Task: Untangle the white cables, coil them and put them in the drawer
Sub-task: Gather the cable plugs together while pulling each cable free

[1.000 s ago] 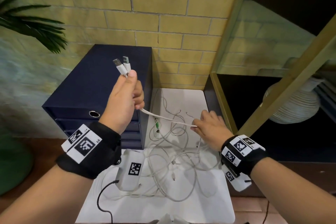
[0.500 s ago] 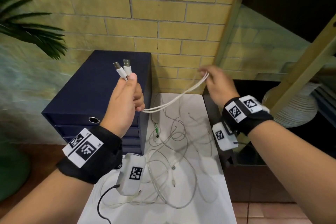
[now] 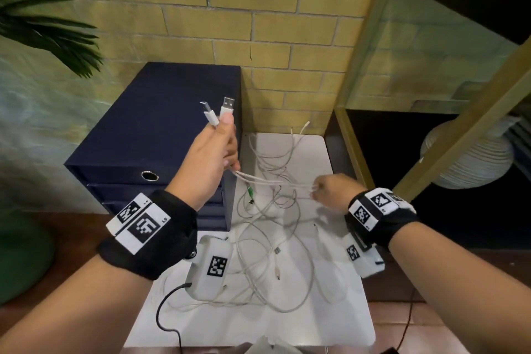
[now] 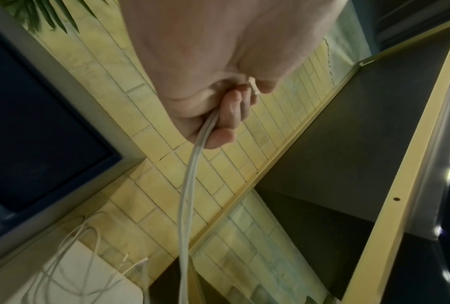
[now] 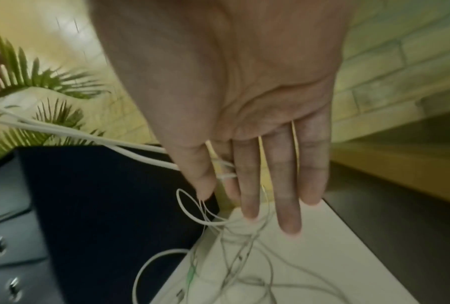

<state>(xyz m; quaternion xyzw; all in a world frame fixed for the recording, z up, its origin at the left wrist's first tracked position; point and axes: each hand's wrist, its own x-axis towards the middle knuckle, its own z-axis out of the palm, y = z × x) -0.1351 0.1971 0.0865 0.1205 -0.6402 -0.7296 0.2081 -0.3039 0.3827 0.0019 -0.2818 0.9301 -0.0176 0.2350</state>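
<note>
Early in the job, judging by the lie of things. Left hand [image 3: 212, 152] raised above the bench [image 3: 339, 325], grip clamped on two white cables [image 3: 270, 179] just below their plugs [image 3: 219, 110], which stick up past the thumb. Both strands run out from under the fist and across to the right hand [image 3: 330, 191], pinched there between thumb and first finger in the right wrist view, the other fingers [image 5: 281, 185] straight.

Rest of the cables [image 3: 273, 253] still a loose tangle on the white bench, loops crossing one another, a green-tipped plug [image 3: 250, 194] among them. Nothing coiled yet. Nothing in a drawer: all drawers of the dark blue drawer unit [image 3: 161, 129] closed, so pulling free, coiling and stowing all remain.

In the way: the held strands pass over the tangle and probably snag where loops cross. Drawer unit just beside the bench on the left, brick wall [image 3: 258, 23] behind, gold shelf frame [image 3: 459, 135] close on the right with a white ribbed vase [image 3: 471, 161] behind it, plant leaves [image 3: 57, 34] at far left.
</note>
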